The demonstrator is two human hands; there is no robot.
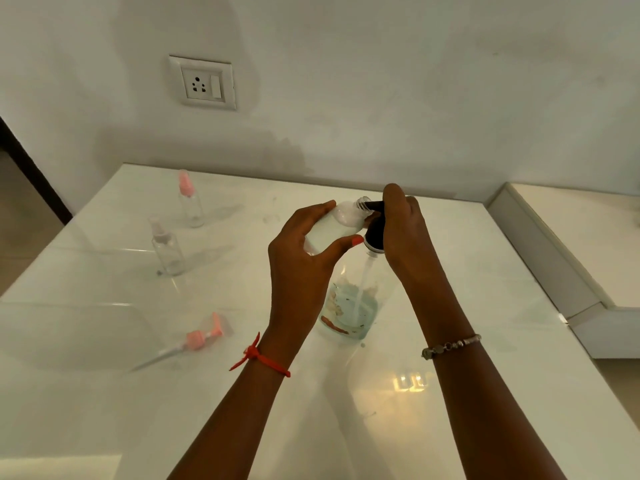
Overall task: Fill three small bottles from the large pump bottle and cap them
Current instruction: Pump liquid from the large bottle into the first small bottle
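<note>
Large pump bottle (349,299) stands upright on the white glossy surface (450,393), near its middle and just in front of the person. It is clear plastic, with a shallow pool of pale bluish liquid and a few dark and brown flecks at the bottom; a dip tube runs down into it. The right hand (405,233) curls round its black pump head (375,233) from above. The left hand (301,268) holds one small clear bottle (346,216) between thumb and fingers, tilted, its threaded open neck touching the pump's spout.

Three small bottles show in all. The other two stand upright, well apart to the left: a pink-capped spray bottle (188,199) farther back and a clear-capped spray bottle (166,247) nearer. One pink spray top (199,337) with its tube lies flat on the surface at the near left.

A red thread (259,358) circles the left wrist, a bead bracelet (450,344) the right. One wall socket (204,84) sits on the wall behind.
</note>
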